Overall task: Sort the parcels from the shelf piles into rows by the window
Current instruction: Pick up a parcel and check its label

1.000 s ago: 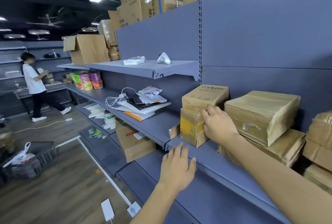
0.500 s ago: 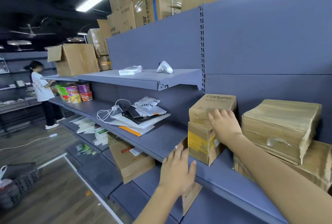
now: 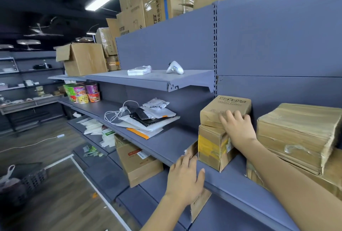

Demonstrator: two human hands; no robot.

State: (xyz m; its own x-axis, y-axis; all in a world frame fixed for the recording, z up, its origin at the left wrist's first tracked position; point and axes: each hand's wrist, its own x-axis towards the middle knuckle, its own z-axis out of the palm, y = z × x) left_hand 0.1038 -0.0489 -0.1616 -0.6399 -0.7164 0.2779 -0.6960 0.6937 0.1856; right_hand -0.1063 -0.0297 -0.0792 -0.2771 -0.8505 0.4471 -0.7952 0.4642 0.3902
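From the head view, the only one there is, the two parcels I am after stand stacked on the grey shelf [image 3: 240,190], out at about 3 o'clock from the middle of the picture. The printed box [image 3: 222,107] sits on top of the yellow-taped box [image 3: 210,147], and it overhangs a little toward the back panel.

My right hand [image 3: 237,129] lies against the stack's 3 o'clock side, just where the two boxes meet. The fingers are laid nearly straight across the front of the printed box. Nothing is closed round it, and my thumb is out of sight. I judge I have it there so one hand steadies both boxes at once, since lifting the lower one alone would tip the top one.

My left hand [image 3: 185,179] is at 7 o'clock from the stack, palm down and fingers spread flat on the shelf's front lip, holding nothing. Its fingertips reach a small cardboard piece [image 3: 192,150] beside the taped box; I cannot tell whether they touch it. It looks ready to come in on the stack's other side.

At 3 o'clock from the stack, just beside my wrist, is the wrapped pile [image 3: 296,130]. At 9 o'clock, well apart, lie flat mailers [image 3: 148,121]. The window is not in view, and no row is started that I can see.
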